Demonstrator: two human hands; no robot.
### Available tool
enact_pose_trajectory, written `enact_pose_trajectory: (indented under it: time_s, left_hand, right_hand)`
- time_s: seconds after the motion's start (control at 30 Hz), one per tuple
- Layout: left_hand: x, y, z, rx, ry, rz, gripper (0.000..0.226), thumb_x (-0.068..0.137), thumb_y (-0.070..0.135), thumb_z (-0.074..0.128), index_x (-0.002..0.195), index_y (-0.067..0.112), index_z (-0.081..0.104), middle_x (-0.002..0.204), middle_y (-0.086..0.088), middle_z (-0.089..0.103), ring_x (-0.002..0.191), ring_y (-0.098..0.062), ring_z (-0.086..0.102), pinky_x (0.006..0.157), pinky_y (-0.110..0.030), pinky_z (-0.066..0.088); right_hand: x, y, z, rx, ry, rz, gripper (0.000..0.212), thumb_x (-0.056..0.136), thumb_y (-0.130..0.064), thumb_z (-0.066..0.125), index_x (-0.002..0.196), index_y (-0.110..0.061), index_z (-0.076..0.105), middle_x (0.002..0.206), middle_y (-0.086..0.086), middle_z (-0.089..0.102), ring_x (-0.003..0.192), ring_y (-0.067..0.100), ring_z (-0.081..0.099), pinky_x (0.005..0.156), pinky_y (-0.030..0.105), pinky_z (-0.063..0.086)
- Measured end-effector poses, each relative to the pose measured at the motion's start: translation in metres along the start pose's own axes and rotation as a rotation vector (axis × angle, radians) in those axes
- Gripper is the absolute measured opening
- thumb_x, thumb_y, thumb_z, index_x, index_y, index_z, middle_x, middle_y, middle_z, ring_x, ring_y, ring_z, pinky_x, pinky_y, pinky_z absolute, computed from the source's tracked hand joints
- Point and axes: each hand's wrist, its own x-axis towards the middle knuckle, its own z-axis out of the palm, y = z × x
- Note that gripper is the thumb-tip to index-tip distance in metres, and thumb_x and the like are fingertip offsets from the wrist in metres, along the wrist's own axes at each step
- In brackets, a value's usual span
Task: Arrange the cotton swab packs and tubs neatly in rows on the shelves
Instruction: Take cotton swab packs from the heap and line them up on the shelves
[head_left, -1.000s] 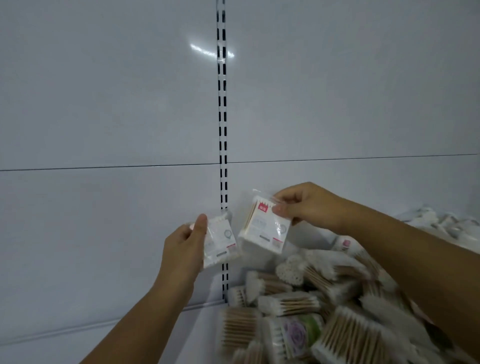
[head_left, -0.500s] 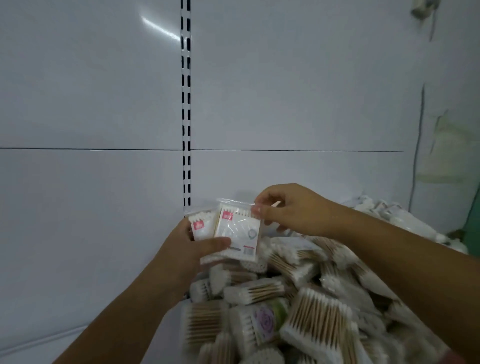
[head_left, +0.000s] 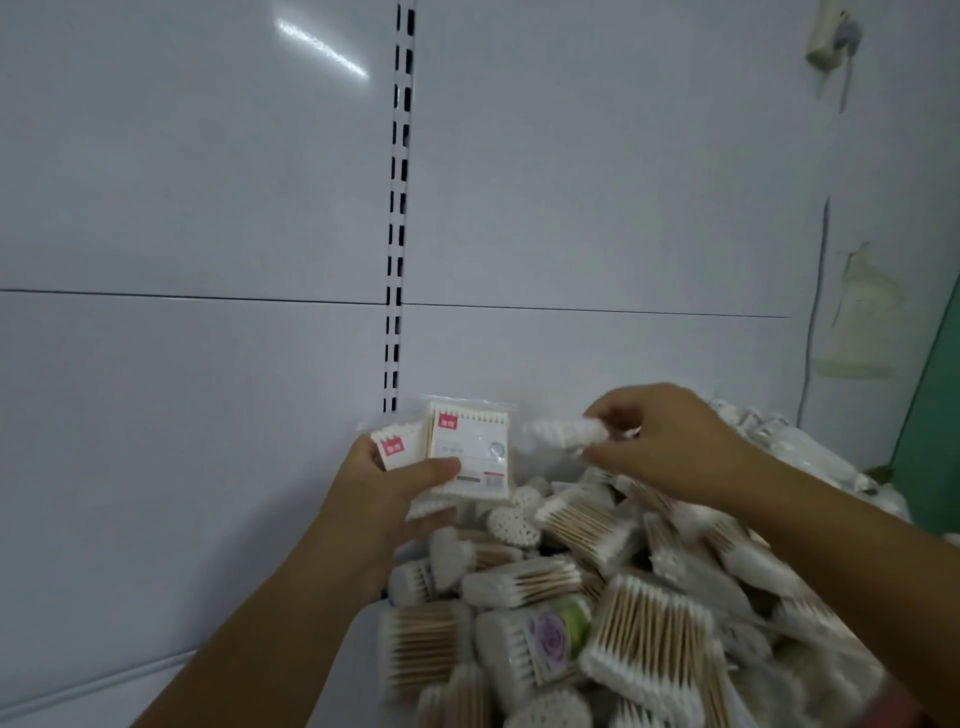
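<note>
Right hand (head_left: 670, 441) released flat packs (head_left: 470, 447) | its fingers (head_left: 618, 413) pinch blurred swab pack (head_left: 566, 434) | left hand (head_left: 374, 499) grips flat packs

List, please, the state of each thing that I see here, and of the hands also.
left hand: grips two flat packs, thumb in front.
flat packs: upright, overlapping, held.
right hand: pinches a small pack.
small pack: in the air above the heap, blurred.
heap: jumbled, not in rows.
</note>
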Motion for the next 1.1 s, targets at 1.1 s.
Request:
enact_pose_trajectory:
  time_s: [1.1]
  left_hand:
    - [-0.364,0.020,-0.040,0.126,0.692,0.240,0.050,0.066,0.022,0.084,0.111,0.015,0.063,0.097,-0.010,0.075,0.086,-0.027,0.072,0.065,-0.035,0.056]
  right_hand:
    - [-0.246,-0.191,0.080,1.702,-0.742,0.045,0.071,0.063,0.009,0.074,0.104,-0.047,0.059,0.086,0.004,0.075,0.072,0.025,0.073,0.057,0.038,0.056]
